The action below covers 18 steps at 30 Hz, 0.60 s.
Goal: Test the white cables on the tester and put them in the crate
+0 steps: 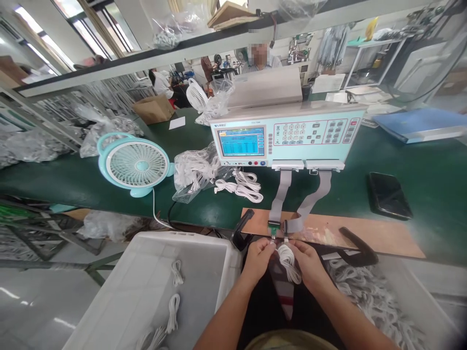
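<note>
One white cable (289, 265), tied into a coil, is held by two hands, which are kept slightly apart with the coil between them. By the left hand (260, 257), thumb and forefinger are pressed together on one end of the cable, just under a green adapter (273, 232). By the right hand (308, 262), the other end is pinched below the second ribbon connector; whether the plugs are fully inserted cannot be told.

The long axis of the coil is directed roughly toward the person, with a slight slant to the right. Its looped end is pointed down toward the lap, and its two ends are pointed away, toward the connectors.

Two grey ribbon cables, a left one (280, 197) and a right one (321, 192), are hung from one tester (292, 131), whose screen is lit. One wooden board (328, 231) is laid along the table edge, and on it two black clamps are seen, one at the left (242, 229) and one at the right (359, 248). In the white bin (146, 245), two separate coils (174, 311) are counted (more are bunched at the lower border, too crowded for counting). One phone (389, 195) is placed at the right.
</note>
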Motion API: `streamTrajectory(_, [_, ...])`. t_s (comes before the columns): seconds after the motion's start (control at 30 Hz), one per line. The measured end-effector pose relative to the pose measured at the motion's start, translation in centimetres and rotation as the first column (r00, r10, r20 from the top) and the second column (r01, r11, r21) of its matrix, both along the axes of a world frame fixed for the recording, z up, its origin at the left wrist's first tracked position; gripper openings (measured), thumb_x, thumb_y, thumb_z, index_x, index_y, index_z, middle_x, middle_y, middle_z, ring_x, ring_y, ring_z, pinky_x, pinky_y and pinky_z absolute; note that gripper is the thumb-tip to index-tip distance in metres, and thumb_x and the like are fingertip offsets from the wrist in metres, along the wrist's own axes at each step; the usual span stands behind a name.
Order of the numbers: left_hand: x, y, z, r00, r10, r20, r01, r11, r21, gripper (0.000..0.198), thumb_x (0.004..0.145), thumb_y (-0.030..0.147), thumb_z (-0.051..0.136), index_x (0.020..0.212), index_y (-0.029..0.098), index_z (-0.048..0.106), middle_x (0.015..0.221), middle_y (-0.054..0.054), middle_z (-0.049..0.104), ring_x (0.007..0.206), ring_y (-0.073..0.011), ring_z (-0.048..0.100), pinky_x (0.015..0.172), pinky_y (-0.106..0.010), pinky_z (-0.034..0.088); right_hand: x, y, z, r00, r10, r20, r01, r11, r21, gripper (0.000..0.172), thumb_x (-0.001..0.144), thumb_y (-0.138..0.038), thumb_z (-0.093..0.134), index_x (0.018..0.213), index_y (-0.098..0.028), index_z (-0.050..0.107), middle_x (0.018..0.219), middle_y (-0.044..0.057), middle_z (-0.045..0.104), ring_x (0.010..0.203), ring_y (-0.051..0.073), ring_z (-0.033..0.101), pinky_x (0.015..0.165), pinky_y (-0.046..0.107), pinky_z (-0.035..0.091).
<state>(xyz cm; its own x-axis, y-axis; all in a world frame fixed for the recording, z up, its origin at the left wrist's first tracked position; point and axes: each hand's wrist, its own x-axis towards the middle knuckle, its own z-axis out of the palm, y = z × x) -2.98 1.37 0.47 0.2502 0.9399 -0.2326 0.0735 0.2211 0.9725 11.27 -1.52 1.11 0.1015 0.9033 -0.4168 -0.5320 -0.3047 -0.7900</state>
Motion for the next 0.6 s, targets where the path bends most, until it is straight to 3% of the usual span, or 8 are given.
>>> streamTrajectory(0.17, [0.6, 0.1, -1.1, 0.996, 0.087, 0.008, -0.087, 0.996, -0.002, 0.028, 0.076, 0.035, 0.058, 0.057, 0.015, 0.060, 0.056, 0.001, 0.053, 0.058, -0.0126, 0.049, 0.060, -0.024, 0.042, 0.1, 0.0, -0.2, 0.999, 0.007, -0.035, -0.007, 1.000, 0.003, 0.033, 0.055, -0.042, 0.087, 0.068, -0.016, 0.072, 0.058, 0.001, 0.063, 0.055, 0.012, 0.053, 0.054, 0.021, 0.043])
streamTrajectory(0.4, [2.2, -0.4, -1.3, 0.961, 0.242, 0.131, -0.232, 0.969, -0.085, 0.027, 0.076, 0.037, 0.059, 0.061, 0.014, 0.064, 0.057, 0.000, 0.057, 0.058, -0.0127, 0.051, 0.061, -0.025, 0.043, 0.2, 0.0, -0.3, 0.999, 0.023, 0.029, -0.024, 0.999, 0.024, 0.030, 0.058, -0.040, 0.086, 0.073, -0.017, 0.074, 0.064, 0.003, 0.067, 0.059, 0.015, 0.057, 0.057, 0.023, 0.045])
streamTrajectory(0.5, [2.9, -0.8, -0.8, 0.968, 0.246, 0.054, -0.245, 0.969, -0.033, 0.033, 0.080, 0.042, 0.053, 0.067, 0.014, 0.065, 0.059, -0.001, 0.059, 0.057, -0.0129, 0.052, 0.059, -0.025, 0.042, 0.5, 0.0, -0.5, 0.997, 0.043, 0.062, -0.044, 0.999, 0.005, 0.031, 0.056, -0.042, 0.085, 0.072, -0.019, 0.074, 0.067, 0.004, 0.068, 0.062, 0.019, 0.061, 0.060, 0.027, 0.047])
streamTrajectory(0.6, [1.9, -1.2, 0.5, 0.973, 0.215, -0.080, -0.214, 0.976, 0.023, 0.038, 0.078, 0.046, 0.056, 0.057, 0.015, 0.063, 0.051, -0.001, 0.055, 0.050, -0.0129, 0.049, 0.051, -0.025, 0.039, 0.9, -0.3, -0.9, 0.988, 0.005, 0.153, -0.001, 1.000, -0.022, 0.035, 0.047, -0.044, 0.088, 0.069, -0.021, 0.073, 0.072, 0.007, 0.069, 0.068, 0.025, 0.064, 0.062, 0.033, 0.050])
